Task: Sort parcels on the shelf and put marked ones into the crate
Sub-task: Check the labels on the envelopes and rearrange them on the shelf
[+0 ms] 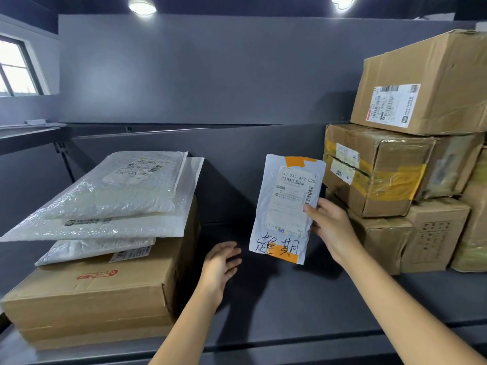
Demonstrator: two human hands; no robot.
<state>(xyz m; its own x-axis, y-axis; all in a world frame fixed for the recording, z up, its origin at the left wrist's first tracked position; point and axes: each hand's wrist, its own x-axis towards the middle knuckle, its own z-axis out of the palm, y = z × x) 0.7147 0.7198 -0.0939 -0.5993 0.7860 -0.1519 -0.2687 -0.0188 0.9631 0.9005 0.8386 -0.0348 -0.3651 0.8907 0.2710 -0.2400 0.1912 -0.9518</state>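
Head view: a dark grey shelf is seen from above, with parcels stacked at both of its ends.
Right hand: the marked parcel is pinched at its right edge between thumb and fingers.
Marked parcel: a flat white mailer bag is held upright over the middle of the shelf, its printed label turned to the camera. Orange tape is seen at top and bottom, and large handwritten characters are drawn across the lower part.
Left hand: the fingers are loosely spread and nothing is held. The hand is kept low over the shelf, near the parcel's lower left corner but apart from it.
Left stack: a large cardboard box is laid on the shelf, and bubble mailers are piled on it, overhanging its left side.
Right stack: taped brown cartons are piled several high, and a labelled carton is set on top.
Background: a window is seen at the upper left.
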